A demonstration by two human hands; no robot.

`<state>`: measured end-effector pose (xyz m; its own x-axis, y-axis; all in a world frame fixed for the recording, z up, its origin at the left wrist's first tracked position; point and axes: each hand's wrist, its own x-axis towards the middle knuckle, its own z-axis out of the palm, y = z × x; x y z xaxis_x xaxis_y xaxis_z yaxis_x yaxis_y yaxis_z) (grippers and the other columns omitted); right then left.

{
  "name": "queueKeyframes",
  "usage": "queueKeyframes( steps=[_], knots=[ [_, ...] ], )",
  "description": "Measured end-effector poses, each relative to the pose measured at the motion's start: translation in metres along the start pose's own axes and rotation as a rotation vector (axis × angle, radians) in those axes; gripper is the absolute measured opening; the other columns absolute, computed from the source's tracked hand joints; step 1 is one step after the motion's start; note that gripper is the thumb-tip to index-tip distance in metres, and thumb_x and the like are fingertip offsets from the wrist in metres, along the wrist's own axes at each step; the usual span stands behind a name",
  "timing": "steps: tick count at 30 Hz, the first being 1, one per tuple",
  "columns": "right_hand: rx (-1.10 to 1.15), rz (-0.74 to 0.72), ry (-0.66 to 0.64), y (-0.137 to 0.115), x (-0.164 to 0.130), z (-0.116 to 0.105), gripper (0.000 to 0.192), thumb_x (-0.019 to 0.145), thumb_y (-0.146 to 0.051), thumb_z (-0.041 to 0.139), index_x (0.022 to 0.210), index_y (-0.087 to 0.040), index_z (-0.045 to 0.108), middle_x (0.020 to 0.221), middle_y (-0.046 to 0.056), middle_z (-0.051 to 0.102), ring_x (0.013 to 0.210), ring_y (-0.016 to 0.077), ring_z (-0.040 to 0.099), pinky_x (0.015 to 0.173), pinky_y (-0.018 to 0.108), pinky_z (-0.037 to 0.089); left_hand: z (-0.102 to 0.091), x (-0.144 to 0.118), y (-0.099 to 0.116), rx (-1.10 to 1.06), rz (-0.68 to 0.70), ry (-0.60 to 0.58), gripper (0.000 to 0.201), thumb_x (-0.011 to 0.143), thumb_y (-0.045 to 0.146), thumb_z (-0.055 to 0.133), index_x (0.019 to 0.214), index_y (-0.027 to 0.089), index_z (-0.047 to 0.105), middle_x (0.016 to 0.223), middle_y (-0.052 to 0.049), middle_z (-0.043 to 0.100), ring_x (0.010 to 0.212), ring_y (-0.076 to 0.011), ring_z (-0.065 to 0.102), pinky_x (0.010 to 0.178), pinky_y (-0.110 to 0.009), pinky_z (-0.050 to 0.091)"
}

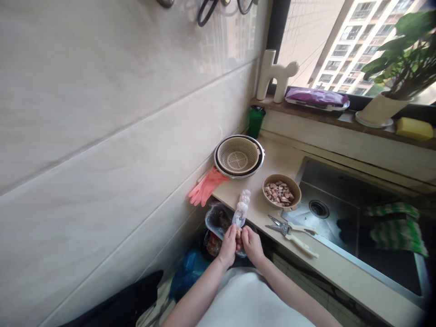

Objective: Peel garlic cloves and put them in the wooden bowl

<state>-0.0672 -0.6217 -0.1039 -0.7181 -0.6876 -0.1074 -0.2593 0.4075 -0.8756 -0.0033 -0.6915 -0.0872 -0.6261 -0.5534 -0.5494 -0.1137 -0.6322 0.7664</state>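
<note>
Pinching a small garlic clove [239,233] low in the frame's middle, the left hand [227,246] and right hand [252,245] are both grasping it with closed fingers, just off the desk [272,159] edge. It looks light, firm, papery-skinned; gripping its ends seems best.

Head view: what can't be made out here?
- Small pinkish item between left hand and right hand: fingers cover it; too small.
- Contents of clear plastic bag: dark, blurred.
- Black loops on tiled wall: cut by top edge.
- Steel sink right side: striped green cloth hides it.
</note>
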Motion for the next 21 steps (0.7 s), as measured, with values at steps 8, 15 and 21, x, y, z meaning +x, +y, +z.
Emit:
queueKeyframes(
  steps=[8,15,21],
  knots=[
    [-0.235,0.082,-0.050,0.030,0.013,-0.004,0.028,0.084,-0.042,0.043,0.068,-0.021,0.053,0.054,-0.002,0.052,0.051,0.0127,0.047,0.050,0.022,0.028,-0.017,0.005,0.006,-0.322,-0.112,-0.261,0.040,0.077,0.056,0.053,0.086,0.017,0.050,0.053,0.006,0.044,0.038,-0.0033,0.034,0.037,-0.015,0.017],
    [-0.055,0.076,-0.114,0.027,0.014,-0.009,0.033,0.087,-0.039,0.036,0.092,-0.020,0.063,0.067,0.002,0.063,0.057,0.0151,0.055,0.053,0.024,0.037,-0.026,0.006,0.005,0.002,-0.036,-0.240,0.038,0.072,0.045,0.065,0.092,0.015,0.054,0.062,0.004,0.048,0.050,-0.0045,0.042,0.046,-0.017,0.028],
    [0.230,0.035,-0.252,0.003,0.008,-0.022,0.042,0.084,-0.050,0.043,0.097,-0.018,0.065,0.076,0.003,0.066,0.062,0.0156,0.057,0.059,0.026,0.044,-0.026,0.011,0.003,0.462,-0.010,-0.291,0.039,0.072,0.053,0.058,0.073,0.015,0.050,0.051,0.006,0.047,0.042,-0.0054,0.038,0.041,-0.019,0.026]
  ],
)
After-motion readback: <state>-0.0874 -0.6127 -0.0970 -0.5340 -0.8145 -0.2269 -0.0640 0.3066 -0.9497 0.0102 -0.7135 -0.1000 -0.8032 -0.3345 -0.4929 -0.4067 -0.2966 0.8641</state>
